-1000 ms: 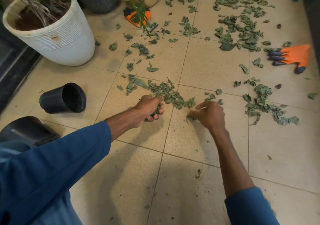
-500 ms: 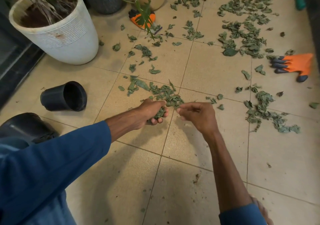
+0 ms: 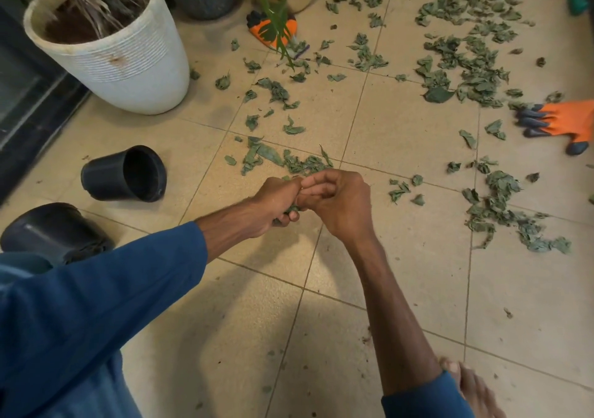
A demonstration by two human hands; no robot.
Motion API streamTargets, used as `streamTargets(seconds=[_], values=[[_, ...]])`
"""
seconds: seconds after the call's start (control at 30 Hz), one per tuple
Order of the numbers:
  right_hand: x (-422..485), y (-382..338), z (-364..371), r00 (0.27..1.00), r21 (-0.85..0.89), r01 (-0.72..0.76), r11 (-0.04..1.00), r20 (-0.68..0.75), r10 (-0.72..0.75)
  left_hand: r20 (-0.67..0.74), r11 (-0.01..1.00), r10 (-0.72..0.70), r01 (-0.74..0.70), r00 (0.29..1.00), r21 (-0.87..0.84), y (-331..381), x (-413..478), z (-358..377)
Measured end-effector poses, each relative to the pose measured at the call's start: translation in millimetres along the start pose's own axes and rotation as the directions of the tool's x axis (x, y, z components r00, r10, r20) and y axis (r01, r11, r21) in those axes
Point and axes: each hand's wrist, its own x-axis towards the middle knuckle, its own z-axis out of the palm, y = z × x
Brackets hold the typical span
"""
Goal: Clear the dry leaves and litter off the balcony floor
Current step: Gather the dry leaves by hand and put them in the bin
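Observation:
Dry green leaves lie scattered over the beige floor tiles (image 3: 401,135), with a thick patch (image 3: 466,64) at the back right and a small heap (image 3: 299,162) just beyond my hands. My left hand (image 3: 276,202) is closed around a bunch of leaves, some showing under its fingers. My right hand (image 3: 337,199) is pressed against the left, fingers curled over the same bunch. Another strip of leaves (image 3: 501,212) lies to the right.
A large white planter (image 3: 128,64) stands at the back left. A small black pot (image 3: 125,173) lies on its side, a bigger black pot (image 3: 51,231) nearer me. Orange gloves lie at the right edge (image 3: 569,122) and at the back (image 3: 270,29). A bare foot (image 3: 472,388) shows bottom right.
My right hand has swept in from the floor on the right and met the left hand. The loose leaves between them are now gathered into my hands.

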Motion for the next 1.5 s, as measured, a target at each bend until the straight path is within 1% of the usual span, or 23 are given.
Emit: streamTargets(seconds=[0.07,0.1,0.13,0.17,0.2,0.23,0.27,0.3,0.33,0.37,0.43,0.47,0.5,0.57,0.7,0.77,0.83,0.93,1.07,1.23,1.33,1.43,1.5], values=[[2.0,-2.5,-8.1,0.987,0.186,-0.112,0.976,0.132,0.088,-0.06,0.995,0.073,-0.068,0.996,0.079,-2.5,2.1,-4.2],[3.7,-1.1,-15.2,0.969,0.281,-0.188,0.941,0.212,0.13,-0.069,0.992,0.095,-0.089,0.993,0.092,-3.8,2.6,-6.6],[5.6,2.5,-24.3,0.952,0.34,-0.247,0.907,0.258,0.163,-0.066,0.991,0.107,-0.1,0.992,0.091,-4.5,2.9,-7.8],[8.3,7.4,-33.8,0.95,0.344,-0.268,0.9,0.247,0.189,-0.057,0.991,0.109,-0.104,0.992,0.086,-4.6,3.4,-8.8],[11.9,15.3,-43.7,0.965,0.259,-0.242,0.935,0.162,0.205,-0.041,0.991,0.106,-0.102,0.994,0.085,-4.4,3.2,-8.9],[16.7,24.9,-53.2,0.98,0.084,-0.197,0.977,0.022,0.196,-0.022,0.991,0.103,-0.101,0.994,0.089,-3.9,2.8,-8.2],[23.7,37.6,-61.0,0.98,-0.133,-0.169,0.977,-0.127,0.152,-0.004,0.99,0.104,-0.104,0.995,0.096,-3.7,2.6,-8.0],[31.5,50.7,-67.2,0.968,-0.315,-0.168,0.934,-0.233,0.096,0.014,0.988,0.109,-0.11,0.994,0.104,-3.7,2.4,-8.3],[38.4,61.2,-71.0,0.96,-0.433,-0.173,0.885,-0.274,0.053,0.029,0.986,0.116,-0.119,0.993,0.116,-3.7,1.9,-8.7],[45.2,71.0,-72.1,0.965,-0.507,-0.169,0.845,-0.261,0.037,0.04,0.983,0.124,-0.128,0.992,0.131,-3.8,1.7,-9.0],[54.9,87.6,-69.7,0.984,-0.601,-0.143,0.786,-0.173,0.048,0.06,0.978,0.129,-0.137,0.99,0.159,-4.3,1.4,-8.5],[56.8,93.8,-67.3,0.989,-0.616,-0.119,0.779,-0.141,0.04,0.069,0.977,0.127,-0.137,0.99,0.166,-4.2,0.7,-7.4],[55.9,97.5,-65.6,0.991,-0.61,-0.102,0.786,-0.133,0.026,0.078,0.976,0.123,-0.135,0.989,0.17,-4.2,-0.2,-6.4],[51.9,100.7,-66.0,0.986,-0.567,-0.118,0.815,-0.167,0.026,0.096,0.974,0.12,-0.136,0.988,0.181,-3.4,-1.8,-4.8],[44.1,100.5,-77.6,0.965,-0.424,-0.198,0.884,-0.241,0.101,0.12,0.971,0.126,-0.147,0.985,0.187,-2.7,-3.5,-7.3],[41.9,91.5,-80.2,0.965,-0.328,-0.179,0.927,-0.242,0.101,0.127,0.971,0.125,-0.147,0.984,0.187,-3.3,-4.0,-8.4],[43.8,77.8,-76.9,0.975,-0.287,-0.141,0.948,-0.206,0.083,0.127,0.97,0.123,-0.146,0.984,0.196,-4.2,-4.7,-9.1],[54.9,64.5,-62.0,0.991,-0.371,-0.086,0.925,-0.127,0.041,0.131,0.967,0.123,-0.148,0.984,0.208,-4.9,-5.8,-9.0],[55.7,78.0,-32.1,0.996,-0.569,-0.092,0.817,-0.053,0.075,0.144,0.967,0.122,-0.15,0.982,0.207,-4.9,-7.5,-10.5],[37.0,99.7,-27.2,0.987,-0.571,-0.081,0.817,-0.16,-0.014,0.15,0.966,0.116,-0.147,0.982,0.212,-6.8,-7.1,-16.5],[30.5,96.7,-43.8,0.986,-0.46,-0.077,0.885,-0.168,-0.002,0.145,0.967,0.109,-0.139,0.983,0.216,-8.0,-7.7,-20.9],[32.0,87.7,-67.1,0.975,-0.274,-0.165,0.947,-0.191,0.115,0.142,0.968,0.1,-0.13,0.985,0.215,-7.6,-8.7,-20.8],[34.7,80.9,-79.1,0.968,-0.103,-0.214,0.971,-0.159,0.196,0.142,0.969,0.095,-0.124,0.985,0.214,-7.3,-8.4,-19.1]])
